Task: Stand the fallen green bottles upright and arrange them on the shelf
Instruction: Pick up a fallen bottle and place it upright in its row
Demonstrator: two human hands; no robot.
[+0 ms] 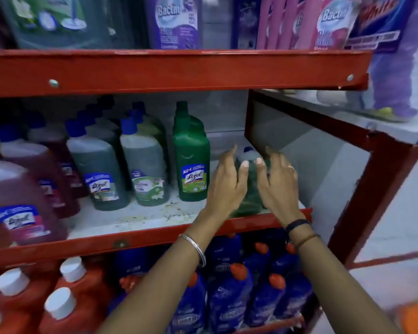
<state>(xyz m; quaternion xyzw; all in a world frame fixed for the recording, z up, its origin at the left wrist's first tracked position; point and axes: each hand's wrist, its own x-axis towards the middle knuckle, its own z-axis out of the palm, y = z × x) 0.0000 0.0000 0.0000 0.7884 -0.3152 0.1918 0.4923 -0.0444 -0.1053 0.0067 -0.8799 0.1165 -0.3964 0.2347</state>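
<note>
Green bottle [191, 153] reads "Lizol"; purple pack [176, 22], "Bactin".

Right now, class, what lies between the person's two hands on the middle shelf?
In the head view, a green bottle with a blue cap sits between the left hand and the right hand, near the shelf's front edge.

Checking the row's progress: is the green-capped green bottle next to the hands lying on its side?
No, the green bottle stands upright on the shelf, cap up, just beside the left hand.
</note>
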